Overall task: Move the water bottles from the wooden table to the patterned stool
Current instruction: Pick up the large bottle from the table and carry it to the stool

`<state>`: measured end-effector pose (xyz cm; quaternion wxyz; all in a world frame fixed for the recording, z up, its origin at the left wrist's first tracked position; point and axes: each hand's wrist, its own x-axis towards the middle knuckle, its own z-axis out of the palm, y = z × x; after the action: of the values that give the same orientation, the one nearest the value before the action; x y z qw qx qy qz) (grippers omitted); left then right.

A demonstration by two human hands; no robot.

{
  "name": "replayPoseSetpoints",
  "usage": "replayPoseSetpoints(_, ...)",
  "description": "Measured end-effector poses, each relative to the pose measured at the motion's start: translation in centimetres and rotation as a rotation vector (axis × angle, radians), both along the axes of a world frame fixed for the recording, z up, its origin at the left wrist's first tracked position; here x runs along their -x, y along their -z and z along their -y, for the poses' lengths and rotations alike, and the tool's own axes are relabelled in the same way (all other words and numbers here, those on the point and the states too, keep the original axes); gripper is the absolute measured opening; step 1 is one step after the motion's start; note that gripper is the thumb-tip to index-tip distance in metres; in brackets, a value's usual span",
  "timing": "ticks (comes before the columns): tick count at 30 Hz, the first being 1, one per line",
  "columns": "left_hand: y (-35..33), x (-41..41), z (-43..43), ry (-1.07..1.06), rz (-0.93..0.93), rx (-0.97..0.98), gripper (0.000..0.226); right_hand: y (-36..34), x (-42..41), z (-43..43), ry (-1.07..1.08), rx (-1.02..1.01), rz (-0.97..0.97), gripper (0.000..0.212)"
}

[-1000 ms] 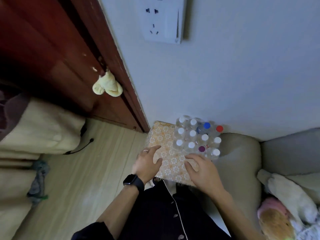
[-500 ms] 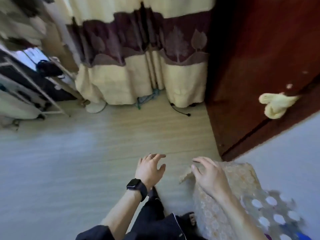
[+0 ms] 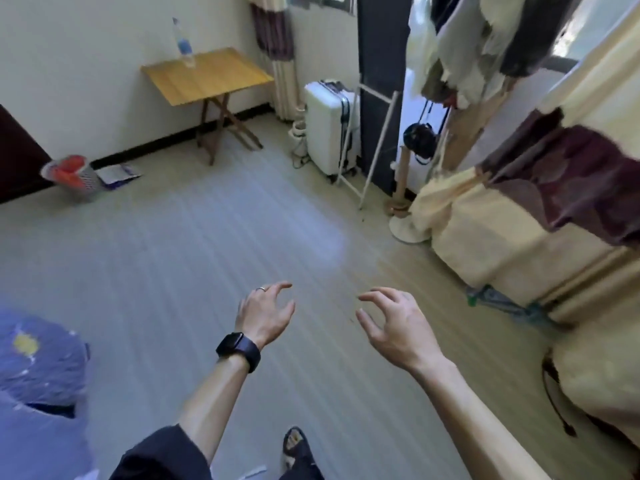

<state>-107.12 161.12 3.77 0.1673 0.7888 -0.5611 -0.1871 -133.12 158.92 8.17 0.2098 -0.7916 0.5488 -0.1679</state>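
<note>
A clear water bottle [image 3: 184, 46] with a blue label stands upright near the back edge of a small wooden folding table [image 3: 221, 76] against the far wall. My left hand [image 3: 265, 313], with a black watch and a ring, hovers over the floor, fingers curled and apart, holding nothing. My right hand [image 3: 393, 323] hovers beside it, also empty with fingers spread. Both hands are far from the table. The patterned stool and the other bottles are out of view.
A white suitcase [image 3: 329, 126] and a white clothes rack [image 3: 377, 140] stand right of the table. Cream and maroon curtains [image 3: 519, 220] hang at right. A red-lined bin [image 3: 71, 176] sits by the left wall. Blue bedding [image 3: 34, 375] lies at lower left. Open wooden floor [image 3: 207, 244] lies between.
The view has swung away from the patterned stool and its bottles to face the room. Both hands left the stool and now hover empty over the floor.
</note>
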Motion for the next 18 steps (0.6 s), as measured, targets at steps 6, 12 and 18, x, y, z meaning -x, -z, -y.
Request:
replayPoseSetpoints(6, -5.6, -12.0, 7.7, -0.08, 0.078, 0.114, 0.041, -4.2, -12.9, 10.2, -0.16, 0.077, 0.004, 0.037)
replayPoseSetpoints(12, -14.1, -21.9, 16.9, -0.133, 0.188, 0.306, 0.04, -11.2, -22.9, 21.4, -0.26, 0.244, 0.031, 0.04)
replayPoseSetpoints(18, -19.7, -30.7, 26.8, -0.176, 0.277, 0.414, 0.04, -16.8, -31.3, 34.4, -0.295, 0.416, 0.108, 0.039)
